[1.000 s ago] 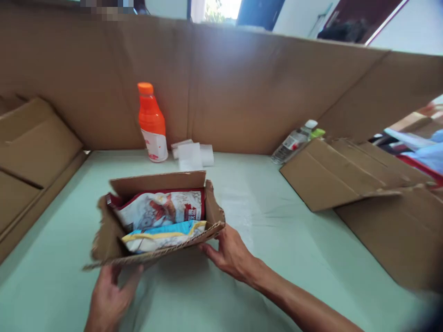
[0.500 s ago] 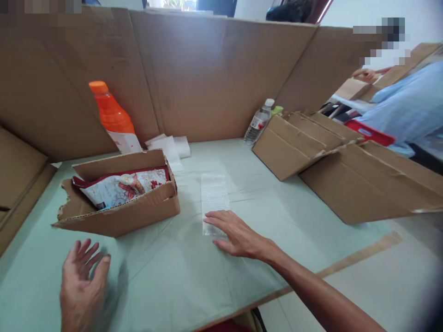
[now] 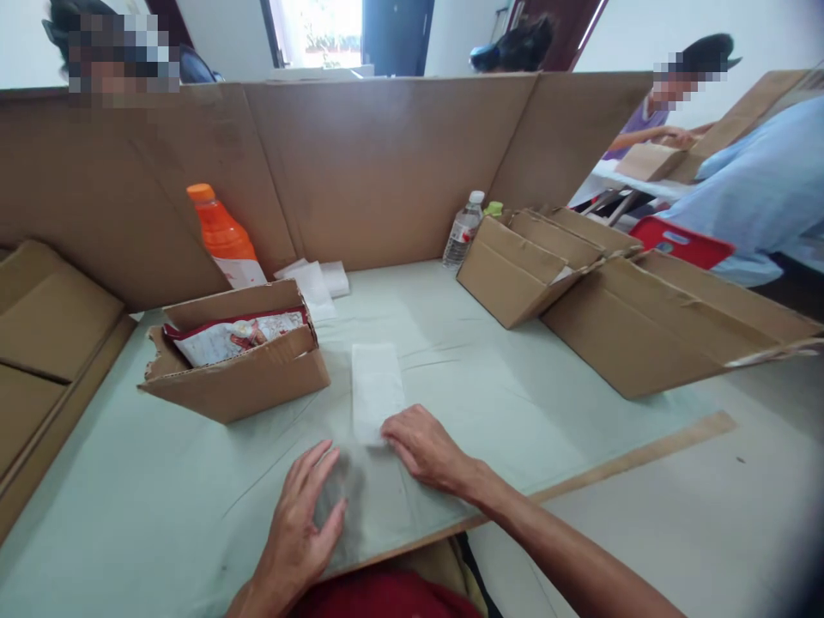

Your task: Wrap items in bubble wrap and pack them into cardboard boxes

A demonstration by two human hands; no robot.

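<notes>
My right hand (image 3: 423, 451) lies flat on the pale green table (image 3: 528, 403), its fingertips on the near end of a white paper strip (image 3: 374, 390). My left hand (image 3: 302, 524) hovers just left of it with fingers spread, holding nothing and near the table's front edge. A torn open cardboard box (image 3: 245, 382) stands to the left of the strip; a red and white snack bag (image 3: 235, 335) shows inside it.
Cardboard walls (image 3: 386, 163) fence the table. An orange bottle (image 3: 225, 240), white packets (image 3: 318, 279), a clear water bottle (image 3: 462, 232) and flattened boxes (image 3: 618, 300) stand at the back and right. Other people work beyond the walls; a red tray (image 3: 682, 245) lies at right.
Both hands left the snack box. My right hand slid to the white strip and my left hand swung right, next to it. The view shifted rightward and back.
</notes>
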